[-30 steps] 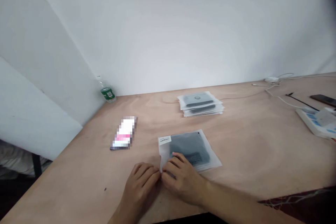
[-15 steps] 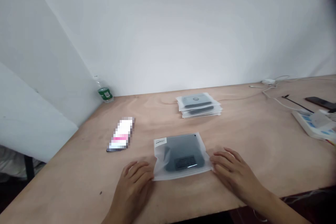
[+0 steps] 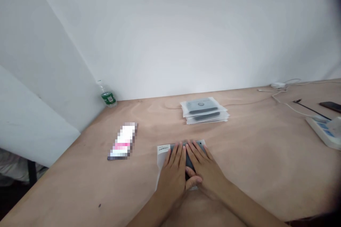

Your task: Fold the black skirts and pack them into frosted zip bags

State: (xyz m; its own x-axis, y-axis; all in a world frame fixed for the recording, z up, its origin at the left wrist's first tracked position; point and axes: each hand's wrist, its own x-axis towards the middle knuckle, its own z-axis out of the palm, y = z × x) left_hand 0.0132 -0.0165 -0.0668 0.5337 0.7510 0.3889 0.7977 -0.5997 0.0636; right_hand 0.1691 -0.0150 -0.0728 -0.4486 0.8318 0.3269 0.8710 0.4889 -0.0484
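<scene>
A frosted plastic bag [image 3: 162, 159] with a white label in its top left corner lies on the plywood table [image 3: 253, 163], holding a dark grey flat item [image 3: 189, 159]. My left hand [image 3: 173, 173] and my right hand [image 3: 205, 170] rest flat on the bag side by side, fingers spread and pointing away from me. They hide most of the bag. A stack of similar bags [image 3: 204, 111] sits farther back, beyond my fingertips.
To the left lies a pixelated flat object [image 3: 123, 142]. A green-labelled plastic bottle [image 3: 108, 95] stands in the far corner. On the right are a white power strip [image 3: 326, 131], a cable [image 3: 285, 97] and a phone [image 3: 330, 106].
Both hands have moved from the bag's sides onto its top, closing together over the middle. The bag now lies mostly covered by them.
</scene>
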